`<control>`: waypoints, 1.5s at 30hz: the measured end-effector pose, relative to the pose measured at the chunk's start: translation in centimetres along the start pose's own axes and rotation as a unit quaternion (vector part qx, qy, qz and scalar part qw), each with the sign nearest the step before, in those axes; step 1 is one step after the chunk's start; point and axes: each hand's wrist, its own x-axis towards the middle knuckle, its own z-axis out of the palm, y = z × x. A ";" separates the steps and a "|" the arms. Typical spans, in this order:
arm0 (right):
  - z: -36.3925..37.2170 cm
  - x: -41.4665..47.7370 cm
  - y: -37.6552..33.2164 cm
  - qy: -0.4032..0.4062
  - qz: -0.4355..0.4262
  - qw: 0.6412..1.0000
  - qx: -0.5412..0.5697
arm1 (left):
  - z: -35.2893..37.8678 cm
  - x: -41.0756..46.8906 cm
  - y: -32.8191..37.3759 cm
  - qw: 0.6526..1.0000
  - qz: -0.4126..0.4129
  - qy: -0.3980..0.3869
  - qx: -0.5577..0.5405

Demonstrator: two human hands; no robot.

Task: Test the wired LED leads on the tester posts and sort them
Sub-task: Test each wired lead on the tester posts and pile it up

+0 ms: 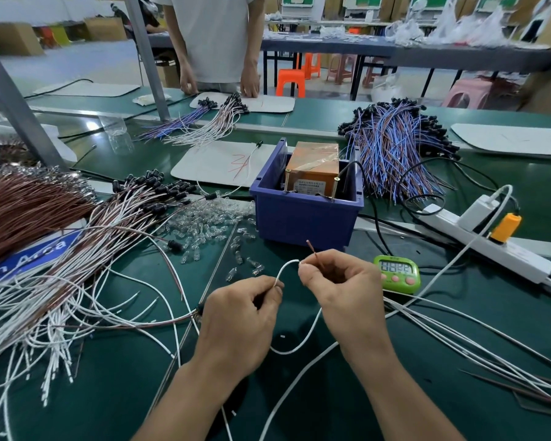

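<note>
Table: green, under our hands.
Lead pile: sprawled near left.
Blue bin: centre, holding our orange tester.
Left hand: pinches white lead.
Right hand: pinches that lead's tip and brown lead, just near of the bin.

We find a green timer on the green worktop, its display lit. To its right lies a white power strip, which carries a white adapter and, just beside it, an orange plug. A white mat with red marks lies farther back. A person in a pale shirt stands across the worktop. An orange stool and a pink stool stand behind.
</note>
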 end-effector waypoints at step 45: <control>-2.3 1.5 -0.5 -0.123 0.149 0.961 0.199 | 0.1 0.7 -0.2 0.994 -0.022 -0.019 -0.108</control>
